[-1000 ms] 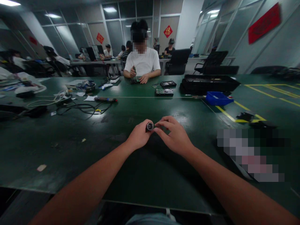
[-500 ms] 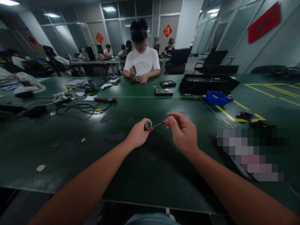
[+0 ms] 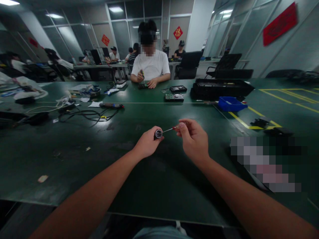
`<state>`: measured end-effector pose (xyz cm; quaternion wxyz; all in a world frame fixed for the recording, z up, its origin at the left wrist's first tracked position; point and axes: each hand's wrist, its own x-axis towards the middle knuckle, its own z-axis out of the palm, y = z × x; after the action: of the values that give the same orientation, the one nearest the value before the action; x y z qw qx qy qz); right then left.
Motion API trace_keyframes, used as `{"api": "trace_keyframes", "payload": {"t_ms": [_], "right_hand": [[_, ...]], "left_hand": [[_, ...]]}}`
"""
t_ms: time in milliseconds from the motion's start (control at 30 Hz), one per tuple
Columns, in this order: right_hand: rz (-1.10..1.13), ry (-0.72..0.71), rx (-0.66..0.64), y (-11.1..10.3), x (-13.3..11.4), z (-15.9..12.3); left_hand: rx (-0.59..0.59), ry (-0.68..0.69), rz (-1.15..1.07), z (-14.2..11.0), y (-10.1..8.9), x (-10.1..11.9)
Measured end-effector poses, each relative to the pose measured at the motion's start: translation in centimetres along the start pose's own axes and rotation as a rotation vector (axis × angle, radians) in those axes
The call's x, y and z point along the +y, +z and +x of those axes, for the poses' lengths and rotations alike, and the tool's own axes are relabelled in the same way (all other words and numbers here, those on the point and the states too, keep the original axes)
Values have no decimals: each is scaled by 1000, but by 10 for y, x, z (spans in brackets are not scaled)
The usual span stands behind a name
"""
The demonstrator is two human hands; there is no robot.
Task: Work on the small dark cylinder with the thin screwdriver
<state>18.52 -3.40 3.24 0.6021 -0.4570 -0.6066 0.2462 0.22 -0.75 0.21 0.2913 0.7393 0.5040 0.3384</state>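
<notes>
My left hand (image 3: pixel 149 142) is closed around a dark cylindrical part (image 3: pixel 158 134) whose round, silver-rimmed open end faces me. A screwdriver (image 3: pixel 176 127) with a reddish, partly clear handle is pinched in my right hand (image 3: pixel 194 137). Its thin metal shaft points left, and the tip is at the rim of the cylinder's open end; whether it touches anything inside is too small to tell. Both hands are held above the green table (image 3: pixel 159 186).
Across the table a person (image 3: pixel 151 64) works on a circuit board. Two hard drives (image 3: pixel 173 97) lie near them. A black tray (image 3: pixel 221 89) and a blue bin (image 3: pixel 231 104) stand at right. Black cables (image 3: pixel 87 114) and another tool (image 3: pixel 111 105) lie at left.
The screwdriver's tip has moved from below the cylinder's rim up to its open end. The cylinder has tilted slightly. Both hands keep their grip.
</notes>
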Motion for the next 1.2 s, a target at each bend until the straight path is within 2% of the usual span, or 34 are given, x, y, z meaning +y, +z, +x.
{"api": "trace_keyframes", "payload": {"t_ms": [167,367,467,633,900,1200], "right_hand": [[-30,-5,-19,-1,-2,0],[-356,-94,-48,-6,-10,1],[-427,-149,-64,-7,-8,0],[-433,-185,-102,-7,-6,0],[-371,-163,-340,-7,-9,-1],[-416,-101,-329,-4,-7,1]], "left_hand": [[-5,-2,-5,0,-1,0],[37,-27,0,1,0,-4],[38,-32,18,1,-1,-4],[40,14,87,1,-3,-4],[51,4,119,2,-4,-5],[57,10,110,2,-3,-7]]}}
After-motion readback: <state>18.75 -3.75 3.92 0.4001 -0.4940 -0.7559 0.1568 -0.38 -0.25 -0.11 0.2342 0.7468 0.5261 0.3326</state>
